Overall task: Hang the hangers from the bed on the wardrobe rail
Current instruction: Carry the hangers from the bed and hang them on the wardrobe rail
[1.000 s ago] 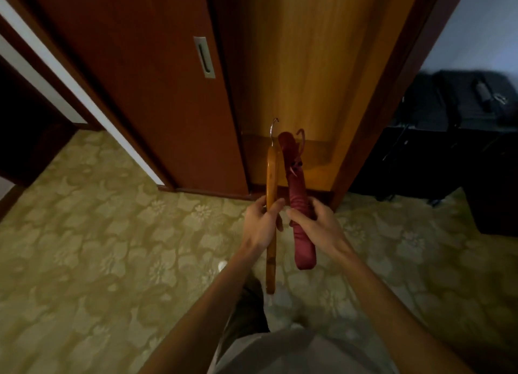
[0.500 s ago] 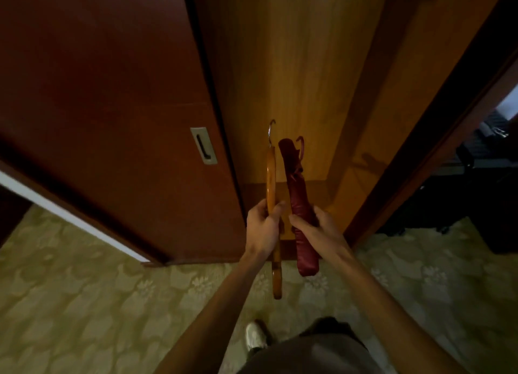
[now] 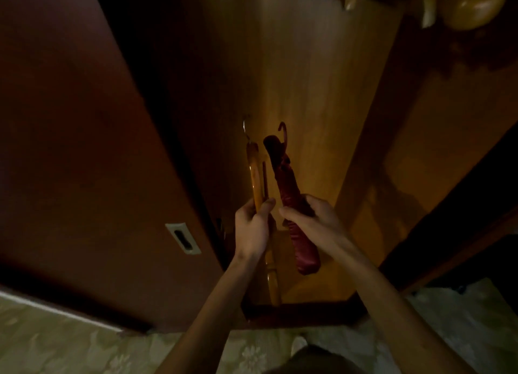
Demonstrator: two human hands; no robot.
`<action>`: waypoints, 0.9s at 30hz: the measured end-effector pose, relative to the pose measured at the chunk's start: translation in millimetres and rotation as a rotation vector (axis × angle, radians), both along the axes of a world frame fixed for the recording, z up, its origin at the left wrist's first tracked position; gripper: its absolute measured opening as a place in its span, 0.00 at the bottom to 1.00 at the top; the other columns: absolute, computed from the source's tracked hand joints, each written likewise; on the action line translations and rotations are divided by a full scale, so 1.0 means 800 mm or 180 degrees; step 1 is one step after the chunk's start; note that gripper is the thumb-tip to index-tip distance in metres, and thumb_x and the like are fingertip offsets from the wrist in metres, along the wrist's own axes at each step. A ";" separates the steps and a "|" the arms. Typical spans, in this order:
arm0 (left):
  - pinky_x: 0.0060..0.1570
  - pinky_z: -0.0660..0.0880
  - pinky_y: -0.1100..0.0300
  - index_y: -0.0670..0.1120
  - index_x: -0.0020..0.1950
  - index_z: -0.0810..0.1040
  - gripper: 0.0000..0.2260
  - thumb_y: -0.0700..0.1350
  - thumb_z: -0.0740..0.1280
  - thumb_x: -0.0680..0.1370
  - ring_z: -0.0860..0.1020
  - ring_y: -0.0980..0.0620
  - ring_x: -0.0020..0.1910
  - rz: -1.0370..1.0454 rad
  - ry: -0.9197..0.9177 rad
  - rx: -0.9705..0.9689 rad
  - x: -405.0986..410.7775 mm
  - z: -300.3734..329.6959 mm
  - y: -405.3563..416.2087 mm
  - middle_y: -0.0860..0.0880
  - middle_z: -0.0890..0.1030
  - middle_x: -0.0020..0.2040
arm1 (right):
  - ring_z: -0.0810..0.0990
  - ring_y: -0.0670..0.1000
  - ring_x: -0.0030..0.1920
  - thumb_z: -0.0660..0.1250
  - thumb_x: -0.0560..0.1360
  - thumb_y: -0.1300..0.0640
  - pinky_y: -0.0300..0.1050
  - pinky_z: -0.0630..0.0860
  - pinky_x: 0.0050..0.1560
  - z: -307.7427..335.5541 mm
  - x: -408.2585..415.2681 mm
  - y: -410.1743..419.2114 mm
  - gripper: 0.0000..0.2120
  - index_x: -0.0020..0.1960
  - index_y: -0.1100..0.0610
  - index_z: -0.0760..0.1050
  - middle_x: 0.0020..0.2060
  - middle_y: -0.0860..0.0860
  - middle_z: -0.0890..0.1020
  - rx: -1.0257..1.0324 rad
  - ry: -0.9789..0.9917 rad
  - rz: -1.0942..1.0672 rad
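Two hangers stood edge-on at the centre of the view, side by side and nearly upright, hooks at the top: a wooden hanger (image 3: 255,174) toward 9 o'clock and a red padded hanger (image 3: 286,188) just beside it toward 3 o'clock, the two apart at mid-length with a narrow gap between them. The left hand (image 3: 252,227) gripped the wooden one around its middle, thumb lying along the inner edge, its lower arm running down behind the wrist. The right hand (image 3: 314,219) held the padded one—fingers curled round its far side, thumb across the front—with the rounded lower end sticking out below the palm. Behind both lay the open wardrobe interior (image 3: 308,93), pale wood lit warmly, and at 9 o'clock the dark sliding door (image 3: 84,149) with a recessed pull (image 3: 183,238). At 1 o'clock, along the top edge, ends of pale wooden hangers (image 3: 429,6) were already hanging. Patterned carpet (image 3: 56,345) filled the 6 to 8 o'clock edge.
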State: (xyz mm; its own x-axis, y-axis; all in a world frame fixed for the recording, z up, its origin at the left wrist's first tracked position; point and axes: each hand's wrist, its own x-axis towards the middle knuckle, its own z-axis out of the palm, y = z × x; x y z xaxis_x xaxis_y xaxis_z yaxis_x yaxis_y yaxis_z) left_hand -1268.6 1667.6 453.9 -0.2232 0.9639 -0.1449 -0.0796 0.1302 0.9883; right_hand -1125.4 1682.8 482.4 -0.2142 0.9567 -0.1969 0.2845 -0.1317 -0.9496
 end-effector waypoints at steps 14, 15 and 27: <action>0.54 0.81 0.43 0.50 0.68 0.79 0.30 0.61 0.71 0.68 0.85 0.44 0.52 0.0489 -0.0248 0.0317 -0.039 0.195 0.130 0.47 0.86 0.54 | 0.84 0.41 0.37 0.71 0.75 0.46 0.33 0.76 0.34 0.199 -0.052 0.114 0.10 0.51 0.51 0.81 0.37 0.44 0.85 0.0817 0.0251 0.0255; 0.55 0.81 0.43 0.49 0.66 0.80 0.29 0.60 0.70 0.68 0.86 0.45 0.52 0.0449 -0.0177 0.0412 -0.043 0.210 0.136 0.47 0.87 0.53 | 0.84 0.41 0.36 0.71 0.75 0.47 0.33 0.75 0.34 0.213 -0.057 0.118 0.10 0.51 0.51 0.81 0.37 0.45 0.85 0.0888 0.0257 0.0253; 0.28 0.75 0.63 0.39 0.53 0.84 0.11 0.46 0.69 0.78 0.78 0.54 0.24 0.0153 -0.0561 0.1024 -0.041 0.399 0.190 0.50 0.79 0.26 | 0.83 0.41 0.31 0.71 0.74 0.50 0.42 0.79 0.43 0.370 -0.079 0.169 0.06 0.42 0.51 0.83 0.31 0.42 0.85 0.1669 0.0384 -0.0329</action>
